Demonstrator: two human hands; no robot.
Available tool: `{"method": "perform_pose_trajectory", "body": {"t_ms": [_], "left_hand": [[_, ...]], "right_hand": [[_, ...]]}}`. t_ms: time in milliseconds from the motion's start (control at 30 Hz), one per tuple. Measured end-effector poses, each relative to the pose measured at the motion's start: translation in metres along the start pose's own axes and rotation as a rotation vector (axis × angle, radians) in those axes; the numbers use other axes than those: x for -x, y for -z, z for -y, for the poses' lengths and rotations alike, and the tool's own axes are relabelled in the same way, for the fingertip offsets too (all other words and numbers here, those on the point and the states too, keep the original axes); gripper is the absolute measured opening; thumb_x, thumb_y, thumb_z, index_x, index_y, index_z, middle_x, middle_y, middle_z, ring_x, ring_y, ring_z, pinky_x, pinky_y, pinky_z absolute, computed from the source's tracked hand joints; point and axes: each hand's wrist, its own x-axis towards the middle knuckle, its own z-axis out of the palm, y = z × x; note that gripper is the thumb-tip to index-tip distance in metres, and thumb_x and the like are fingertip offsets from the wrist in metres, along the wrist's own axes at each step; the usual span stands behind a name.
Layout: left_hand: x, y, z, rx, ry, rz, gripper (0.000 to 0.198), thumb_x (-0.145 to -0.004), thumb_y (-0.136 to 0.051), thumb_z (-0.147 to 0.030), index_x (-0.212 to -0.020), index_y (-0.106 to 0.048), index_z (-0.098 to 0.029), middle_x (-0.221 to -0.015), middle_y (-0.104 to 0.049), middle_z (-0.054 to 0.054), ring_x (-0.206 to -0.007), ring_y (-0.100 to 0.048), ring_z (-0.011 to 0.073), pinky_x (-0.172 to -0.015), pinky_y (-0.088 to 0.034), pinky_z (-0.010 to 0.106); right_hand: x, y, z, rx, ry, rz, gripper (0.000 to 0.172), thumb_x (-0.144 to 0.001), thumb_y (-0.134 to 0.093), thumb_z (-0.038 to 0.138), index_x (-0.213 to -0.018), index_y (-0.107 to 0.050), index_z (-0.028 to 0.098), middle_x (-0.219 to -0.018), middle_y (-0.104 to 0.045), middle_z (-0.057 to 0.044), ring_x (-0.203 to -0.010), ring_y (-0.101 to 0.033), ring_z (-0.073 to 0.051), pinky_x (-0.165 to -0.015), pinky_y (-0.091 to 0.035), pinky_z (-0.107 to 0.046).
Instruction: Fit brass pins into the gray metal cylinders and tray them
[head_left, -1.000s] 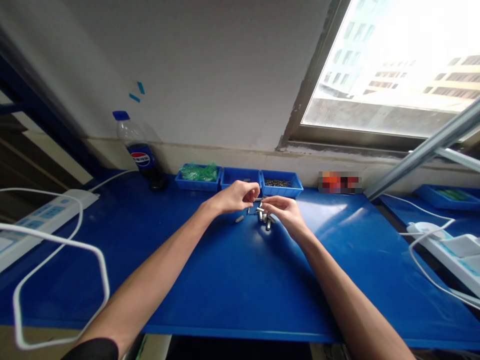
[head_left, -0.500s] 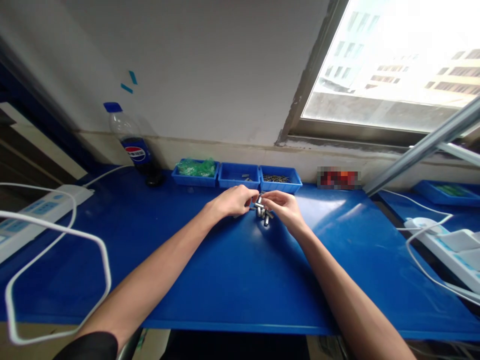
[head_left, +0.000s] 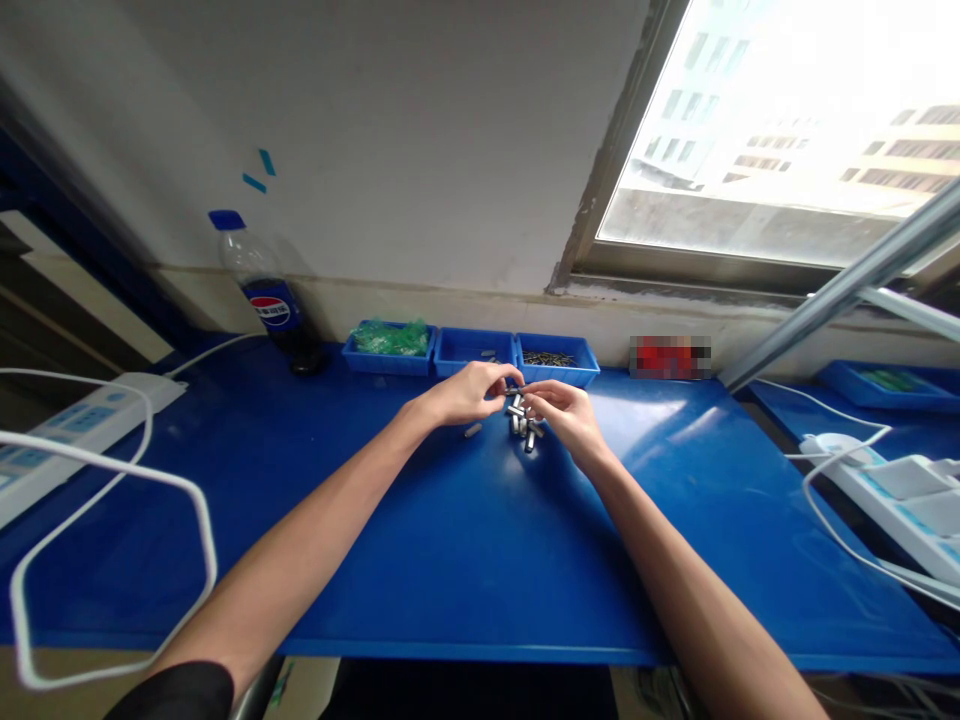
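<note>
A small pile of silvery metal cylinders (head_left: 516,424) lies on the blue table, just under my fingertips. My left hand (head_left: 466,394) reaches in from the left, its thumb and forefinger curled around a small dark metal piece (head_left: 512,391) above the pile. From the right, my right hand (head_left: 566,410) meets it with fingertips pinched together at the same spot; what lies between them is too small to make out. One loose metal cylinder (head_left: 472,430) rests by itself below my left hand.
Along the wall stand three blue trays: one with green plastic wrap (head_left: 390,339), a middle tray (head_left: 448,365) with a few metal pieces, and one with thin brassy pins (head_left: 547,359). A cola bottle (head_left: 274,308), a white power strip (head_left: 71,435) and a looped white cable (head_left: 208,520) are leftward.
My left hand has opened its thumb and forefinger slightly and shifted, uncovering the loose cylinder below it. My right hand stays nearly in place over the pile. The view has turned slightly.
</note>
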Motion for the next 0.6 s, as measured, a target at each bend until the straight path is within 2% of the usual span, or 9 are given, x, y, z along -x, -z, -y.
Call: {"method": "perform_pose_trajectory", "body": {"t_ms": [133, 233, 400, 600], "left_hand": [[-0.0015, 0.0030, -0.0061, 0.135, 0.037, -0.156, 0.012, -0.083, -0.066, -0.016, -0.093, -0.073, -0.015, -0.080, -0.074, 0.002, -0.075, -0.068, 0.0136, -0.072, -0.051, 0.023], [-0.0022, 0.0030, -0.0061, 0.247, 0.085, -0.196, 0.010, -0.081, -0.074, -0.022, -0.087, -0.073, -0.014, -0.083, -0.078, 0.005, -0.078, -0.073, 0.0166, -0.074, -0.055, 0.025], [-0.0024, 0.0010, -0.0046, 0.343, 0.131, -0.168, 0.017, -0.077, -0.081, -0.027, -0.083, -0.073, -0.014, -0.083, -0.080, 0.008, -0.077, -0.076, 0.0187, -0.071, -0.057, 0.026], [-0.0016, 0.0028, -0.0047, 0.260, 0.138, -0.088, 0.013, -0.078, -0.079, -0.026, -0.083, -0.075, -0.015, -0.084, -0.079, 0.006, -0.077, -0.074, 0.0177, -0.072, -0.057, 0.025]], "right_hand": [[0.0005, 0.0007, -0.0008, -0.003, 0.012, 0.020, 0.025, -0.081, -0.076, 0.041, -0.096, -0.078, 0.020, -0.080, -0.078, -0.004, -0.073, -0.071, -0.020, -0.072, -0.054, -0.033], [0.0016, 0.0002, 0.0014, -0.047, 0.000, 0.048, 0.029, -0.082, -0.077, 0.042, -0.101, -0.077, 0.020, -0.084, -0.079, -0.005, -0.078, -0.073, -0.021, -0.076, -0.055, -0.034], [0.0020, -0.0009, 0.0032, -0.129, -0.020, 0.054, 0.033, -0.079, -0.082, 0.046, -0.099, -0.078, 0.020, -0.085, -0.079, -0.006, -0.081, -0.073, -0.022, -0.081, -0.055, -0.035], [0.0000, 0.0004, -0.0030, -0.197, -0.044, 0.067, 0.034, -0.075, -0.086, 0.046, -0.096, -0.081, 0.020, -0.087, -0.079, -0.006, -0.078, -0.072, -0.022, -0.082, -0.057, -0.038]]}}
